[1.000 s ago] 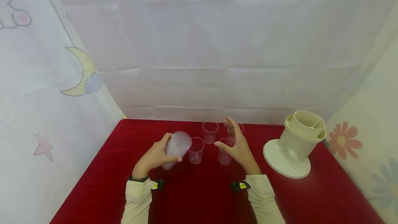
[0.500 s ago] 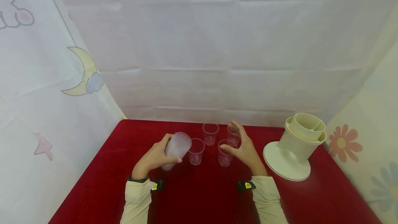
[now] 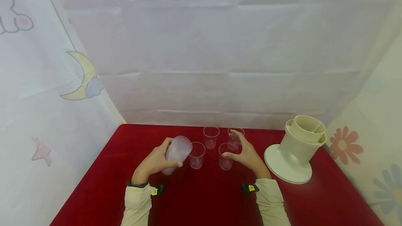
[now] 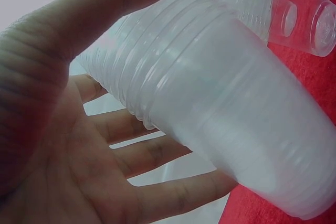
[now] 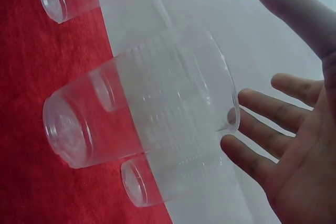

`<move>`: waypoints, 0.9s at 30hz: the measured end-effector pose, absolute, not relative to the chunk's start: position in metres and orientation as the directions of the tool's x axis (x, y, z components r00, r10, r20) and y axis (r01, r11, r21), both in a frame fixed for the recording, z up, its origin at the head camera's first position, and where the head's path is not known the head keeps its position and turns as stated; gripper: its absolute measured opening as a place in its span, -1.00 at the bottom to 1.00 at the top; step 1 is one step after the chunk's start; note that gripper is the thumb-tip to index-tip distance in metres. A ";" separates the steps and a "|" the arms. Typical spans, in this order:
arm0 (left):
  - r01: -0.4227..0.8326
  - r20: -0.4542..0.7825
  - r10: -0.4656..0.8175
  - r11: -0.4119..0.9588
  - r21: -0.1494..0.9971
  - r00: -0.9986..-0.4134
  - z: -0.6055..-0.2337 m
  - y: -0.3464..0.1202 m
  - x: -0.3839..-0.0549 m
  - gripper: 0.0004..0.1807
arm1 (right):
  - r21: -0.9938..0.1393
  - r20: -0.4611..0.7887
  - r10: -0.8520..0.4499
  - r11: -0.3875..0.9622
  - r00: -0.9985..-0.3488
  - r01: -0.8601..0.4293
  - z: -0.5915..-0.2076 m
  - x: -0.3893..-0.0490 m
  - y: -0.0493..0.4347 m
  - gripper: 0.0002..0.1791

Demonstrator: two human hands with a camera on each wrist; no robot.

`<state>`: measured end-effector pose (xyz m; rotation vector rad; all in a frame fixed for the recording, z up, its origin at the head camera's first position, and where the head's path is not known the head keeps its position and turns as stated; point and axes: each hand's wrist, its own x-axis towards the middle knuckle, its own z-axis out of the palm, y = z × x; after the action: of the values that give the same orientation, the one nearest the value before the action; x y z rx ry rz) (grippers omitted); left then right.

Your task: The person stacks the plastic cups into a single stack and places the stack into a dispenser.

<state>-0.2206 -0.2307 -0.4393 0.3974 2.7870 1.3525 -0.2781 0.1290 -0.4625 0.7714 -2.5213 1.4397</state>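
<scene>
My left hand (image 3: 157, 161) grips a stack of nested clear plastic cups (image 3: 178, 150), tilted with the rims up and to the right. In the left wrist view the thumb lies over the rims of the stack (image 4: 226, 93), and the fingers support it from the other side. My right hand (image 3: 249, 156) is spread in a loose C around the front right cup (image 3: 226, 161). In the right wrist view its fingertips are right at the rim of that cup (image 5: 100, 114), with the thumb held apart. A front left cup (image 3: 196, 158) stands beside the stack.
Behind stand two more upright clear cups, a back left cup (image 3: 211, 138) and a back right cup (image 3: 233, 137), partly covered by my right fingers. A cream plastic stand with a round base (image 3: 287, 165) sits on the right of the red tablecloth (image 3: 201, 201). Fabric walls (image 3: 188, 97) enclose the table.
My right hand has shifted right and slightly toward me, uncovering more of the two right cups. My left hand keeps holding the stack in about the same place.
</scene>
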 end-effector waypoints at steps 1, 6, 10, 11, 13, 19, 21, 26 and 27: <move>0.219 0.094 0.235 0.592 0.776 -0.967 -0.440 -0.231 -0.220 -0.09 | -0.767 0.348 -0.371 0.415 -0.861 -0.489 -0.463 -0.278 0.129 0.05; 0.233 0.104 0.245 0.583 0.778 -0.964 -0.440 -0.230 -0.220 -0.09 | -0.774 0.316 -0.406 0.413 -0.858 -0.480 -0.466 -0.280 0.131 0.04; 0.230 0.102 0.244 0.583 0.779 -0.964 -0.439 -0.230 -0.220 -0.08 | -0.777 0.296 -0.419 0.417 -0.858 -0.472 -0.466 -0.279 0.131 0.06; 0.227 0.099 0.242 0.586 0.778 -0.965 -0.439 -0.230 -0.220 -0.08 | -0.777 0.290 -0.422 0.420 -0.859 -0.469 -0.466 -0.278 0.131 0.07; 0.222 0.094 0.240 0.587 0.779 -0.966 -0.439 -0.230 -0.220 -0.08 | -0.785 0.272 -0.428 0.420 -0.862 -0.456 -0.467 -0.278 0.132 0.09; 0.218 0.090 0.242 0.576 0.788 -0.966 -0.440 -0.230 -0.220 -0.10 | -0.808 0.200 -0.451 0.427 -0.870 -0.407 -0.471 -0.281 0.135 0.13; 0.216 0.088 0.242 0.577 0.788 -0.966 -0.440 -0.231 -0.220 -0.10 | -0.811 0.182 -0.464 0.428 -0.867 -0.400 -0.473 -0.281 0.136 0.13; 0.235 0.101 0.255 0.576 0.783 -0.962 -0.440 -0.230 -0.221 -0.10 | -0.825 0.162 -0.483 0.412 -0.860 -0.387 -0.477 -0.281 0.138 0.15; 0.240 0.105 0.259 0.574 0.783 -0.960 -0.440 -0.230 -0.222 -0.10 | -0.825 0.162 -0.483 0.413 -0.861 -0.387 -0.478 -0.281 0.138 0.15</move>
<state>-0.2215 -0.2303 -0.4401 0.4388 2.7683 1.3720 -0.2815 0.1382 -0.4777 0.8412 -2.7232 1.5451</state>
